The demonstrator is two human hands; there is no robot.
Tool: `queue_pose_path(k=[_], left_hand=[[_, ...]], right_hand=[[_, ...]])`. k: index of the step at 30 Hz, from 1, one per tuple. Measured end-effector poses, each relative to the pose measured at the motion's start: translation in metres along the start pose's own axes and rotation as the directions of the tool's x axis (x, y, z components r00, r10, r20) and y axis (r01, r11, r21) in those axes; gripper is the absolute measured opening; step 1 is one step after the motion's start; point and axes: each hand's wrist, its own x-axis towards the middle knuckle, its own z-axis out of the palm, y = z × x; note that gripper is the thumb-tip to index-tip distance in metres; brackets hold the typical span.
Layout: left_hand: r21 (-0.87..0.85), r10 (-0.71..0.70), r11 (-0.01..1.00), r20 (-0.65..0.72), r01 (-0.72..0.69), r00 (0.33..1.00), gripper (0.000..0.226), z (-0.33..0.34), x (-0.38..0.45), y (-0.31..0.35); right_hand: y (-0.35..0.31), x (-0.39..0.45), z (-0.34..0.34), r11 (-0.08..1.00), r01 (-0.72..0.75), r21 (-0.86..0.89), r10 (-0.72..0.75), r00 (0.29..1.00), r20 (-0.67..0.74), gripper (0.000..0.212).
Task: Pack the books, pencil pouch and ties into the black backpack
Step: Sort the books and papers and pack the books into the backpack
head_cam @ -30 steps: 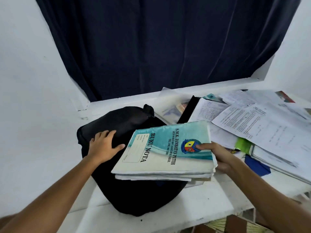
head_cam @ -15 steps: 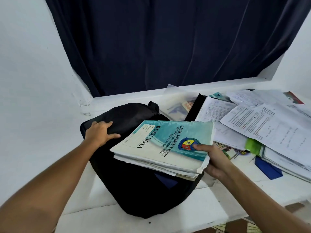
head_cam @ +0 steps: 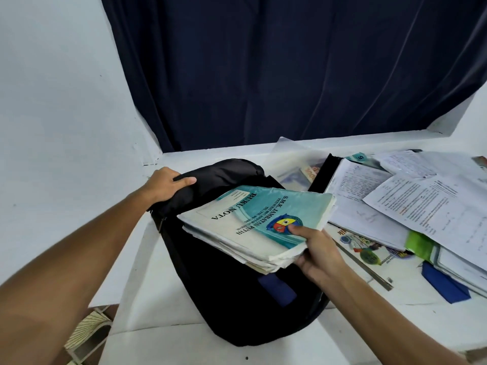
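White table (head_cam: 163,346). Black backpack (head_cam: 237,306) lying on it. Right hand (head_cam: 317,250) pinching a stack of books (head_cam: 258,222) over the backpack. Left hand (head_cam: 164,184) gripping the backpack's far edge. Loose papers (head_cam: 421,204) to the right. Dark curtain (head_cam: 290,69) behind. Backpack's inside hidden.

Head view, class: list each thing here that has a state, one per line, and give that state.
Black backpack: lying on the table, top edge gripped.
Stack of books: held above the backpack, tilted.
Left hand: grips the backpack's top.
Right hand: pinches the stack's corner.
Loose papers: spread overlapping.
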Motion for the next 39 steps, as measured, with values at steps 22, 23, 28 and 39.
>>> queue_pose_path(k=[22, 23, 28, 39], left_hand=[[0.005, -0.003, 1.0, 0.229, 0.002, 0.973, 0.047, -0.012, -0.012, 0.002], [0.002, 0.0, 1.0, 0.234, 0.0, 0.972, 0.048, -0.012, -0.011, 0.001], [0.059, 0.009, 0.998, 0.203, -0.021, 0.979, 0.061, 0.0, -0.012, -0.001], [0.146, 0.156, 0.975, 0.09, -0.168, 0.984, 0.062, 0.028, -0.017, 0.064]], right_hand=[[0.063, 0.046, 0.082, 0.995, -0.069, 0.074, 0.079, 0.986, -0.149, 0.042], [0.061, 0.048, 0.081, 0.995, -0.083, 0.054, 0.091, 0.985, -0.149, 0.042], [0.05, 0.047, 0.077, 0.974, -0.224, -0.017, 0.221, 0.968, -0.117, 0.05], [-0.014, 0.008, 0.059, 0.932, -0.348, -0.104, 0.358, 0.929, 0.095, 0.027]])
